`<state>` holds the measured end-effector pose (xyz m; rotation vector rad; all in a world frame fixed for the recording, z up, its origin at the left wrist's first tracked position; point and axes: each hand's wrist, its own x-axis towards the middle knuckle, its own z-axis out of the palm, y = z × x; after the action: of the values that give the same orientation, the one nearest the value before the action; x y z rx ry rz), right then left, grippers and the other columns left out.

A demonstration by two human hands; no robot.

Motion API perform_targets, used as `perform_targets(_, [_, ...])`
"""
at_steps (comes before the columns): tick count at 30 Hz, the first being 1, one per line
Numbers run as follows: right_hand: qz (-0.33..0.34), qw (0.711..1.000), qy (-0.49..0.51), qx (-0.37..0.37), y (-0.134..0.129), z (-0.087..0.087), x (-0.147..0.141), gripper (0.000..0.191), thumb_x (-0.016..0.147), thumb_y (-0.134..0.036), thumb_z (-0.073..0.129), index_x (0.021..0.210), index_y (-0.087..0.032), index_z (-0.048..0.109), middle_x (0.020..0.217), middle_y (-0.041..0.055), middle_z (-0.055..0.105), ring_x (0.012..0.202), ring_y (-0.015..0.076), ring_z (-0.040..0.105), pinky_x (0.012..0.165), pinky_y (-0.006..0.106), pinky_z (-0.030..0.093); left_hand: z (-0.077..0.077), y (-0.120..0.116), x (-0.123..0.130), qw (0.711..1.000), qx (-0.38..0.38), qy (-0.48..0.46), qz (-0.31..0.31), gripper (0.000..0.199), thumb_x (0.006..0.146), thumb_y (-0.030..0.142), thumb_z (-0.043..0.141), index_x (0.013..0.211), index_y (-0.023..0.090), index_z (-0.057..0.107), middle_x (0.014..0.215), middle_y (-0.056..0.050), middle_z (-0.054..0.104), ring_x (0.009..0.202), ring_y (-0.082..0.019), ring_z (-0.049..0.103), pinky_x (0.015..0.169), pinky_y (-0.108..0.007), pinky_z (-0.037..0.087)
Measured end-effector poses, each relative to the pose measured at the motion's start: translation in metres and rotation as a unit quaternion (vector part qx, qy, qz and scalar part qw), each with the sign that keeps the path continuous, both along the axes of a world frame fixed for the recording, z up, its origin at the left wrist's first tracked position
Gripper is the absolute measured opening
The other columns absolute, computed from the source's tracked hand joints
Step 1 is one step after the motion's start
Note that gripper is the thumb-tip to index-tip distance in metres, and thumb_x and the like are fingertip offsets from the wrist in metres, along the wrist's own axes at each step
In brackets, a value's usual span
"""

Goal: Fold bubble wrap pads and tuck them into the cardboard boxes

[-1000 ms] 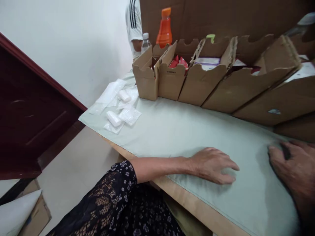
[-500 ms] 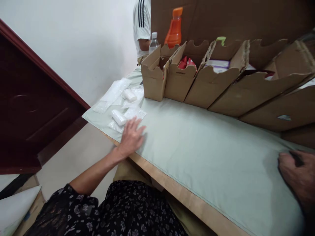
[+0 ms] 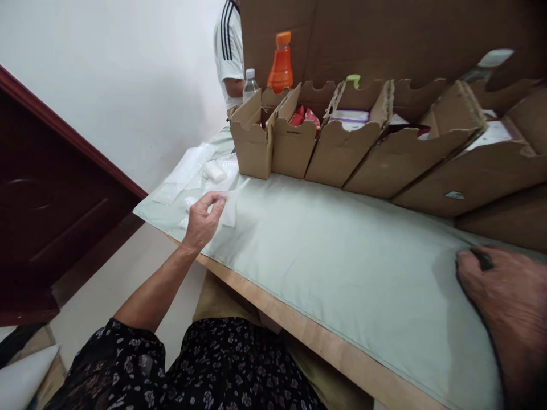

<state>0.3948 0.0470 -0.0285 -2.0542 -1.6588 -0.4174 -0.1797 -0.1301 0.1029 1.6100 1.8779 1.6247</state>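
My left hand (image 3: 203,224) is raised a little over the left end of the table, its thumb and fingertips pinched on the edge of a bubble wrap sheet (image 3: 229,213). That sheet hangs partly behind the fingers, and a thin pale strip sticks out to their right. Beside the hand lies another piece of bubble wrap (image 3: 189,203), mostly hidden. A small wrapped white packet (image 3: 215,171) rests just beyond. At the far right, my right hand (image 3: 506,290) is curled on the cloth; a dark thing shows between thumb and fingers, too blurred to name.
A row of open cardboard bins (image 3: 294,149) stands along the back of the cloth-covered table (image 3: 325,256). Behind it are an orange bottle (image 3: 281,65) and a clear bottle (image 3: 250,84). More bubble wrap (image 3: 183,169) lies at the left. A person in a white sleeve (image 3: 231,51) stands beyond.
My left hand has gone from spread over the bubble wrap to pinching a sheet and lifting its edge. My right hand stays curled at the right. The view has shifted slightly right.
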Motion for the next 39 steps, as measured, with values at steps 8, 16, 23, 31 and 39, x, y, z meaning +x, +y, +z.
perform_targets(8, [0.005, 0.994, 0.092, 0.064, -0.01, 0.023, -0.017, 0.037, 0.063, -0.028, 0.059, 0.092, -0.021, 0.082, 0.111, 0.023, 0.079, 0.111, 0.0409, 0.073, 0.089, 0.055, 0.05, 0.038, 0.004, 0.05, 0.917, 0.033, -0.367, -0.152, 0.014, 0.085, 0.031, 0.079, 0.09, 0.021, 0.07, 0.085, 0.0, 0.075, 0.087, -0.019, 0.075, 0.09, -0.036, 0.061])
perform_targets(16, [0.359, 0.872, 0.331, 0.015, -0.103, 0.091, -0.117, 0.059, 0.081, -0.05, 0.074, 0.134, -0.028, 0.064, 0.142, 0.0131, 0.068, 0.133, 0.0317, 0.063, 0.102, 0.05, 0.054, 0.053, 0.01, 0.136, 0.847, -0.049, -0.445, -0.285, 0.01, 0.092, 0.029, 0.071, 0.091, 0.02, 0.066, 0.093, -0.003, 0.078, 0.099, -0.023, 0.078, 0.1, -0.044, 0.061])
perform_targets(23, [0.474, 0.684, 0.499, -0.242, -0.139, 0.096, -0.174, 0.043, 0.076, -0.061, 0.083, 0.095, -0.023, 0.074, 0.101, 0.0073, 0.076, 0.098, 0.0267, 0.069, 0.094, 0.044, 0.056, 0.061, 0.013, 0.191, 0.855, -0.117, -0.361, -0.354, 0.019, 0.103, 0.04, 0.058, 0.096, 0.022, 0.061, 0.106, -0.005, 0.077, 0.111, -0.027, 0.076, 0.099, -0.048, 0.061])
perform_targets(31, [0.421, 0.601, 0.586, -0.345, -0.126, 0.103, -0.132, 0.037, 0.073, -0.052, 0.087, 0.078, -0.02, 0.071, 0.078, 0.0014, 0.07, 0.073, 0.0154, 0.062, 0.075, 0.031, 0.051, 0.003, 0.033, 0.139, 0.895, -0.048, -0.419, -0.145, 0.027, 0.077, 0.038, 0.08, 0.086, 0.022, 0.06, 0.095, -0.002, 0.075, 0.094, -0.018, 0.073, 0.089, -0.034, 0.061])
perform_targets(39, [0.304, 0.714, 0.561, -0.287, -0.112, 0.096, -0.116, 0.04, 0.071, -0.054, 0.085, 0.081, -0.019, 0.069, 0.063, -0.0009, 0.061, 0.058, 0.0129, 0.054, 0.059, 0.029, 0.044, -0.057, -0.009, 0.101, 0.981, -0.172, -0.064, -0.062, 0.027, 0.082, 0.037, 0.07, 0.101, 0.017, 0.07, 0.094, -0.005, 0.073, 0.088, -0.02, 0.068, 0.083, -0.035, 0.056])
